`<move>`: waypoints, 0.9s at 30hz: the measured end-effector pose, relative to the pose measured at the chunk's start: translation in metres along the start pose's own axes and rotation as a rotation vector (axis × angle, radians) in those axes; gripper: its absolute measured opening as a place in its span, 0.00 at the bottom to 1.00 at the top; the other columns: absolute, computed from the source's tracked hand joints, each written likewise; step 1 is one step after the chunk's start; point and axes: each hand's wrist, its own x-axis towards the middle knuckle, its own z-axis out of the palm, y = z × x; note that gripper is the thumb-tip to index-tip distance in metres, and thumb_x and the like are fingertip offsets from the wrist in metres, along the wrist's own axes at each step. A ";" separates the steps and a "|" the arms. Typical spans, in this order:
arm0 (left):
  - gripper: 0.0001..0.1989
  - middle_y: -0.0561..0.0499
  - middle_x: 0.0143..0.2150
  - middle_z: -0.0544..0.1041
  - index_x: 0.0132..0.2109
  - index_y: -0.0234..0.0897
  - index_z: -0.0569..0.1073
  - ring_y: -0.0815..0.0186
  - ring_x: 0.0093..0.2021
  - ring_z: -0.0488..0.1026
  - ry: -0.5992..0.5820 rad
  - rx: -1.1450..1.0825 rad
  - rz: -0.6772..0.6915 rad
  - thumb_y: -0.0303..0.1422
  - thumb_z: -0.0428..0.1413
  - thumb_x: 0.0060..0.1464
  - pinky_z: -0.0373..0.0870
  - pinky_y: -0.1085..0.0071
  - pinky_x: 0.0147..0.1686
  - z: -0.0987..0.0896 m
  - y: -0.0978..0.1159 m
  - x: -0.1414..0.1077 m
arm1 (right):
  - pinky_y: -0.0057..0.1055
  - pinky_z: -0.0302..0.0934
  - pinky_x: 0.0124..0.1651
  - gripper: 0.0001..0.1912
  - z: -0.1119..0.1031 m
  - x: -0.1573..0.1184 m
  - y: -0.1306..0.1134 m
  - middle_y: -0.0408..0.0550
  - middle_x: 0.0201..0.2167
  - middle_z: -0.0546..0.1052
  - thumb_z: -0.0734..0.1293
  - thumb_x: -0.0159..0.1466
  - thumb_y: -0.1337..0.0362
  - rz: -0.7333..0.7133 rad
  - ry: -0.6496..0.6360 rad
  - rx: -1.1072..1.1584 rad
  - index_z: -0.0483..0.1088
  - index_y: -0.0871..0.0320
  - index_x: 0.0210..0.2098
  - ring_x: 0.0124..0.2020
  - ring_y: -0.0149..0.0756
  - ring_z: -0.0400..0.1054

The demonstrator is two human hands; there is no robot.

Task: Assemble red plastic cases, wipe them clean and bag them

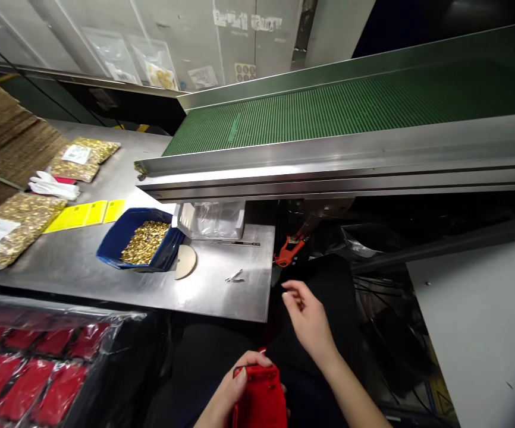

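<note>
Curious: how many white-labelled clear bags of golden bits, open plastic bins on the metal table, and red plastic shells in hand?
White-labelled clear bags of golden bits: 2
Open plastic bins, blue and whitish: 2
Red plastic shell in left hand: 1
Total: 5

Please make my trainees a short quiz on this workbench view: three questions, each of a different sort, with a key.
1. Which hand holds the red plastic shell?
2. True or false: the right hand is touching the green conveyor belt.
3. What is in the blue bin on the metal table?
A) White gloves
B) Small gold-coloured pieces
C) Yellow cards

Key:
1. The left hand.
2. False.
3. B.
</note>
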 end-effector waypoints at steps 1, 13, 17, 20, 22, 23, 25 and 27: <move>0.23 0.36 0.45 0.84 0.52 0.39 0.76 0.42 0.46 0.83 0.026 0.008 -0.007 0.52 0.58 0.62 0.69 0.39 0.56 -0.003 -0.002 -0.002 | 0.30 0.68 0.41 0.10 0.010 0.012 -0.005 0.48 0.41 0.78 0.62 0.73 0.62 -0.045 -0.070 -0.018 0.74 0.55 0.50 0.37 0.36 0.73; 0.39 0.32 0.65 0.73 0.70 0.43 0.66 0.38 0.57 0.77 0.042 -0.112 0.017 0.56 0.60 0.58 0.64 0.40 0.62 -0.001 -0.003 -0.038 | 0.42 0.65 0.56 0.05 0.082 0.075 -0.023 0.49 0.46 0.76 0.67 0.67 0.68 -0.150 -0.359 -0.127 0.72 0.54 0.43 0.49 0.43 0.72; 0.46 0.31 0.67 0.71 0.72 0.41 0.62 0.36 0.61 0.74 0.028 -0.100 0.054 0.51 0.68 0.52 0.63 0.41 0.62 -0.007 -0.007 -0.046 | 0.30 0.71 0.39 0.11 0.040 0.031 -0.030 0.46 0.39 0.79 0.62 0.73 0.57 -0.047 -0.405 0.032 0.68 0.56 0.49 0.34 0.35 0.76; 0.48 0.32 0.66 0.71 0.73 0.42 0.60 0.37 0.62 0.72 0.045 -0.042 0.014 0.50 0.68 0.51 0.63 0.40 0.62 -0.011 -0.007 -0.047 | 0.28 0.71 0.37 0.11 0.003 -0.012 -0.048 0.46 0.39 0.80 0.66 0.71 0.57 0.024 -0.416 0.130 0.71 0.55 0.49 0.36 0.35 0.77; 0.48 0.34 0.67 0.70 0.73 0.43 0.59 0.39 0.64 0.70 0.041 0.031 0.013 0.50 0.68 0.52 0.61 0.41 0.64 -0.011 -0.004 -0.045 | 0.27 0.69 0.33 0.09 -0.014 -0.039 -0.061 0.44 0.35 0.80 0.70 0.69 0.59 0.032 -0.413 0.104 0.74 0.52 0.47 0.31 0.34 0.74; 0.47 0.35 0.68 0.69 0.74 0.44 0.59 0.40 0.66 0.68 0.032 0.059 0.018 0.50 0.68 0.53 0.59 0.42 0.66 -0.009 -0.002 -0.044 | 0.27 0.68 0.31 0.08 -0.019 -0.050 -0.066 0.43 0.33 0.79 0.71 0.68 0.61 0.006 -0.407 0.072 0.75 0.50 0.47 0.29 0.34 0.73; 0.48 0.37 0.69 0.68 0.74 0.45 0.57 0.41 0.68 0.66 0.003 0.078 0.022 0.49 0.68 0.53 0.55 0.43 0.69 -0.004 0.002 -0.042 | 0.28 0.68 0.31 0.09 -0.022 -0.067 -0.073 0.42 0.33 0.80 0.71 0.68 0.63 -0.089 -0.391 0.010 0.76 0.48 0.47 0.28 0.34 0.72; 0.49 0.38 0.70 0.68 0.75 0.47 0.54 0.42 0.70 0.65 -0.031 0.072 0.005 0.48 0.69 0.54 0.54 0.43 0.69 0.002 0.004 -0.039 | 0.30 0.70 0.34 0.11 -0.019 -0.078 -0.075 0.44 0.36 0.81 0.69 0.69 0.65 -0.174 -0.377 -0.007 0.76 0.48 0.50 0.31 0.37 0.75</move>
